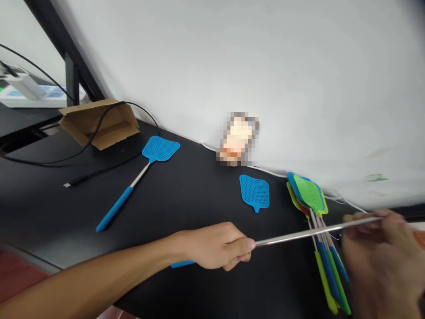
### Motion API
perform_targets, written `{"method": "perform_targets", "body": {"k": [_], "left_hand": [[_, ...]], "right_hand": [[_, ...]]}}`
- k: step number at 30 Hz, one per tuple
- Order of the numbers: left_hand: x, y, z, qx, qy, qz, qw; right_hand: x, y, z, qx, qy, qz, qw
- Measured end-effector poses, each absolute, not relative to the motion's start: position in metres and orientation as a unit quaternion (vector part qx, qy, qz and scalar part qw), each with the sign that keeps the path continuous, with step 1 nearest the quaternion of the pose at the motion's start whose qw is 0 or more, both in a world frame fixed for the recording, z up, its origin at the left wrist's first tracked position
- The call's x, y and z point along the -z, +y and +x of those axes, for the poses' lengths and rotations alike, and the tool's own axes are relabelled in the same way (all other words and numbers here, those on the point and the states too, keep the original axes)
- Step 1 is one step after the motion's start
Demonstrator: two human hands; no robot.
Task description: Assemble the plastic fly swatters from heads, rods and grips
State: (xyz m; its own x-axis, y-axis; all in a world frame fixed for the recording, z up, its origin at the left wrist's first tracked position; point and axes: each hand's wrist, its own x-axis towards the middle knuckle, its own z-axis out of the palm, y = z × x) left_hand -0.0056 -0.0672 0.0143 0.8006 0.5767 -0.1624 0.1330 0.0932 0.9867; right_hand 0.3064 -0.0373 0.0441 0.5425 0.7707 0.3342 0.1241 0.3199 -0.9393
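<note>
My left hand (226,246) is closed around one end of a thin metal rod (299,236). A bit of blue (182,264) shows behind that wrist; whether it joins the rod is hidden. My right hand (381,257), smeared by motion, pinches the rod's other end between thumb and fingers. Just beyond the rod lies a loose blue fly swatter head (255,192) with no shaft. Below the rod's right half rests a pile of fly swatters (310,192) in green, blue, yellow and red. One whole blue fly swatter (114,208) lies at the left.
An open cardboard box (101,124) stands at the back left, with a black cable (99,170) beside it. A pixelated, phone-shaped object (237,139) leans against the white wall (252,57). On the far left is a power strip (43,95). All this surrounds the black tabletop (199,195).
</note>
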Motion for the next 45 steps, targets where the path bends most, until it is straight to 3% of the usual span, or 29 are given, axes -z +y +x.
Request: {"method": "perform_targets", "body": {"k": [2, 4, 7, 18, 20, 23, 26, 29, 35, 39, 45], "left_hand": [[-0.013, -0.067, -0.003, -0.183, 0.279, 0.637, 0.695], [-0.010, -0.066, -0.001, -0.204, 0.296, 0.610, 0.706], [-0.004, -0.068, 0.001, -0.249, 0.317, 0.574, 0.713], [0.000, -0.066, 0.004, -0.261, 0.313, 0.488, 0.772], [-0.001, -0.063, 0.003, -0.277, 0.300, 0.458, 0.789], [0.000, -0.061, 0.003, -0.325, 0.287, 0.412, 0.801], [0.003, -0.062, 0.005, -0.367, 0.282, 0.390, 0.796], [0.006, -0.059, 0.013, -0.403, 0.297, 0.401, 0.767], [0.005, -0.039, 0.046, -0.527, 0.413, 0.412, 0.617], [0.001, -0.038, 0.050, -0.496, 0.415, 0.433, 0.628], [0.004, -0.040, 0.044, -0.465, 0.422, 0.434, 0.646]], "right_hand": [[-0.037, -0.042, 0.264, -0.302, -0.409, -0.518, 0.688], [-0.026, -0.053, 0.223, -0.418, -0.402, -0.501, 0.642], [-0.008, -0.073, 0.183, -0.499, -0.451, -0.497, 0.548], [-0.006, -0.071, 0.186, -0.587, -0.484, -0.462, 0.456], [-0.009, -0.060, 0.197, -0.523, -0.514, -0.501, 0.459], [-0.004, -0.042, 0.213, -0.272, -0.576, -0.628, 0.448], [0.008, -0.028, 0.214, -0.066, -0.640, -0.690, 0.332], [0.016, -0.019, 0.198, 0.030, -0.669, -0.709, 0.220], [0.012, -0.001, 0.182, -0.004, -0.651, -0.740, 0.170], [0.018, 0.003, 0.194, -0.038, -0.653, -0.729, 0.202], [0.029, 0.001, 0.187, 0.036, -0.666, -0.706, 0.238]]}}
